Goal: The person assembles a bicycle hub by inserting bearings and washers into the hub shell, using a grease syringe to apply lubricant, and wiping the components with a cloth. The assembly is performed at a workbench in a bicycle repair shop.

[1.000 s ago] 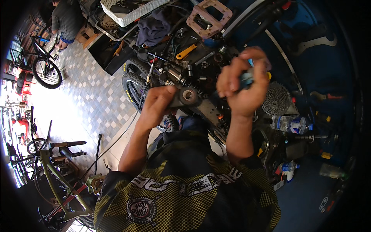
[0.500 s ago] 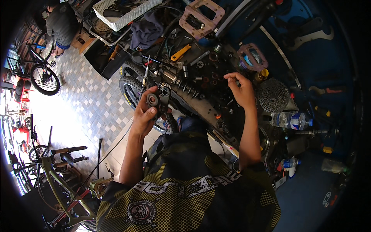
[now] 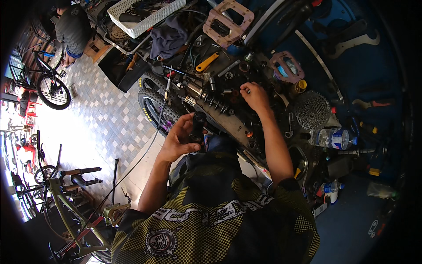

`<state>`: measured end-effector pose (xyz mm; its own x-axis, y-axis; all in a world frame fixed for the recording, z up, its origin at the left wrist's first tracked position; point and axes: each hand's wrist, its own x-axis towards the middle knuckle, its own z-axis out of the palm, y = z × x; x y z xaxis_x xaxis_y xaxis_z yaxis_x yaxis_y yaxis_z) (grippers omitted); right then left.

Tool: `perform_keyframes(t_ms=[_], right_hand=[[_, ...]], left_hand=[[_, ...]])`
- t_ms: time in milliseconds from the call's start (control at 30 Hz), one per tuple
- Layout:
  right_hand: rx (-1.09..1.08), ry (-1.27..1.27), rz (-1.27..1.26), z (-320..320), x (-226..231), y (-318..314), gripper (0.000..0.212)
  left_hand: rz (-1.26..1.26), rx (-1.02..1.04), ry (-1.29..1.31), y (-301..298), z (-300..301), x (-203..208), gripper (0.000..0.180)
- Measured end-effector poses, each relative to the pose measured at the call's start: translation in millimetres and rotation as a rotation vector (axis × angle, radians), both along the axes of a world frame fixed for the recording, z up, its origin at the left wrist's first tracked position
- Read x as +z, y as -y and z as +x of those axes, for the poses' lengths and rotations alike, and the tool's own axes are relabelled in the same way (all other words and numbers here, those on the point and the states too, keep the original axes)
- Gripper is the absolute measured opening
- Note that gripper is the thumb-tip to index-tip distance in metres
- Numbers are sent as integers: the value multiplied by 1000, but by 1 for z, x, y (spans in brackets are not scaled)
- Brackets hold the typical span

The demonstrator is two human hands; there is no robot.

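My left hand [image 3: 176, 141] grips a black bike linkage part [image 3: 198, 126] with round bearing seats, close to my body at the bench's near edge. Over the cluttered bench, my right hand [image 3: 256, 97] has its thumb and fingertips pressed together; whatever they may hold is too small to make out. Near those fingers lie a small metal cylinder [image 3: 227, 92] and several rings and washers. Between my hands rests a rear shock with a dark coil spring [image 3: 216, 104].
A yellow-handled tool [image 3: 207, 62], a dark cloth [image 3: 169, 38] and a white basket [image 3: 145, 20] lie farther back. Pink pedals [image 3: 227, 23], a cassette [image 3: 312, 109] and a plastic bottle [image 3: 332, 138] are rightward. A bike frame [image 3: 66, 202] stands at left; another person [image 3: 74, 28] sits far left.
My left hand has moved right and nearer my body, turning the linkage part on edge. My right hand has moved left over the small parts, and its fingers have curled in.
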<state>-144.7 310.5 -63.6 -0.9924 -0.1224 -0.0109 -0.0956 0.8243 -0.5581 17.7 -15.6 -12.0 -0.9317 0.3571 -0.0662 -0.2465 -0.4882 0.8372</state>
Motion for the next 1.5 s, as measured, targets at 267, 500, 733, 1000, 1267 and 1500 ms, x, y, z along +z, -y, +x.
perform_keyframes(t_ms=[267,500,733,1000,1267,1500], right_hand=[[41,10,155,0,-17,17,24],[37,-48,95,1,-20,16,18],[-37,76,37,0,-10,13,14],[-84,209,-571,5,26,5,15],[113,105,-814,86,126,63,14],[199,-104,-744,110,126,89,21]], left_hand=[[-4,-11,-16,-4,2,5,108],[-73,9,-31,-8,-1,15,105],[-88,-12,-22,-11,-3,24,104],[-62,-4,44,-11,-6,18,106],[-45,41,20,-23,-9,32,103],[44,1,-6,-30,-9,51,98]])
